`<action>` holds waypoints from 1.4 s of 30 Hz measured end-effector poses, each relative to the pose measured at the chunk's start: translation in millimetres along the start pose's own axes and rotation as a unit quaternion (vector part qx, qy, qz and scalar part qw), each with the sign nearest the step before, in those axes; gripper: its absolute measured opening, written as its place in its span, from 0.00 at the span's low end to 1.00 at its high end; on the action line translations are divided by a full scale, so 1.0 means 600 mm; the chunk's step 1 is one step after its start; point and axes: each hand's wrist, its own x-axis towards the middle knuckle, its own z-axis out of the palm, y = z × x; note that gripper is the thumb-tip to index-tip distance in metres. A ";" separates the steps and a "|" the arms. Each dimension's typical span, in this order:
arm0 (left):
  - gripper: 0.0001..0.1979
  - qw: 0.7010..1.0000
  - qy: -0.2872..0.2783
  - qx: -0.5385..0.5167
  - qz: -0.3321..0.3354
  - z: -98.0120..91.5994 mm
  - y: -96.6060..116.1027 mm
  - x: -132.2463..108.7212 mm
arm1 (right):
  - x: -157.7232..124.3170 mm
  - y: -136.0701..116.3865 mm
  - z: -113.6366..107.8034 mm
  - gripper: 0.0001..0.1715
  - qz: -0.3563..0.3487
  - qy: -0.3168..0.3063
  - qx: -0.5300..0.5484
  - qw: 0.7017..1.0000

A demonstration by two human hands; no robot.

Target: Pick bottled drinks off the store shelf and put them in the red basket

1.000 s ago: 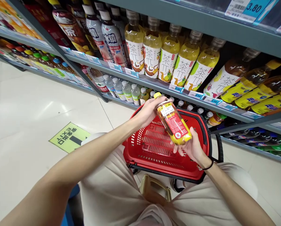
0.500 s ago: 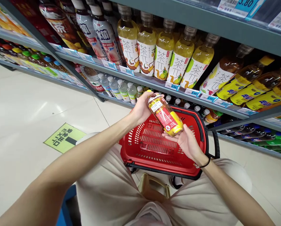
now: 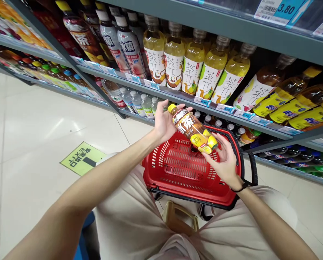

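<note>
I hold an iced tea bottle with a yellow cap and a brown and yellow label, tilted over a red shopping basket. My left hand grips its neck end, fingers curled round it. My right hand holds its bottom end with fingers bent against it. The front label with white characters faces up. The basket looks empty and rests on my lap.
Grey shelves ahead carry rows of drink bottles, with yellow tea bottles at the middle and small water bottles below. A green floor sticker lies on the pale tiles to the left. A wooden stool shows between my knees.
The bottle has been turned about its long axis between both hands. The red back label with small print faced up before; the front label faces up now.
</note>
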 end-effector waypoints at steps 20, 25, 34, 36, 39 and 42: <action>0.29 0.983 -0.091 0.152 0.037 -0.015 -0.008 -0.003 | 0.003 -0.003 0.002 0.39 0.135 -0.093 0.134 0.977; 0.33 0.947 -0.063 0.295 0.111 -0.057 -0.028 0.030 | 0.018 0.035 -0.019 0.37 0.132 -0.193 0.112 0.966; 0.31 0.698 -0.019 0.715 0.038 -0.094 -0.127 0.048 | 0.048 0.024 -0.062 0.26 0.220 -0.440 -0.473 0.731; 0.27 0.646 -0.033 0.762 -0.002 -0.107 -0.170 0.050 | 0.054 0.028 -0.072 0.22 0.265 -0.453 -0.475 0.707; 0.22 0.598 -0.044 0.797 -0.073 -0.126 -0.240 0.048 | 0.068 0.030 -0.087 0.22 0.269 -0.448 -0.475 0.708; 0.20 0.555 -0.072 0.817 -0.141 -0.134 -0.310 0.037 | 0.082 0.018 -0.103 0.25 0.244 -0.432 -0.465 0.733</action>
